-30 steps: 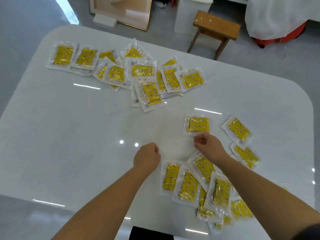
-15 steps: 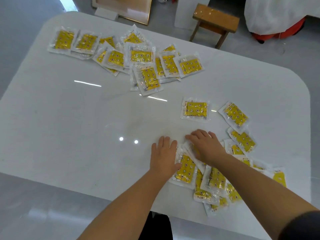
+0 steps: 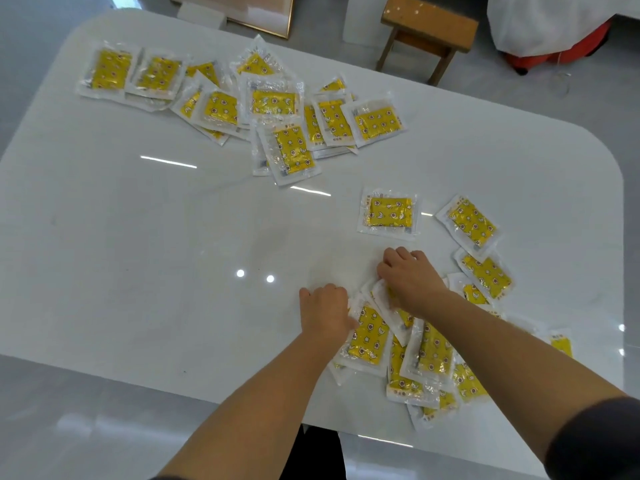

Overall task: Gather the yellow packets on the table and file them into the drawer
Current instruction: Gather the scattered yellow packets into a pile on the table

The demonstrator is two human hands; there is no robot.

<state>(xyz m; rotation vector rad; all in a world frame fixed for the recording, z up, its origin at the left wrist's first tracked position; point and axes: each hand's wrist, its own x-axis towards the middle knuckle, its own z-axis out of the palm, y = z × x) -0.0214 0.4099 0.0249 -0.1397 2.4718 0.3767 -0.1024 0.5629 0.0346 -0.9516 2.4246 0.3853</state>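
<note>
2 bare forearms [image 3: 242, 410], dark grey sleeve [image 3: 599, 441] on the right.

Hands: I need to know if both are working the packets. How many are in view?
2. The left hand sits curled at the left edge of the near pile; the right hand lies curled on its far end.

Table [image 3: 138, 254] lies open at left; packets [image 3: 292, 152] crowd far and right.

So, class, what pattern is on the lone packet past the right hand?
The packet shows stars and moons on yellow, head view.
</note>
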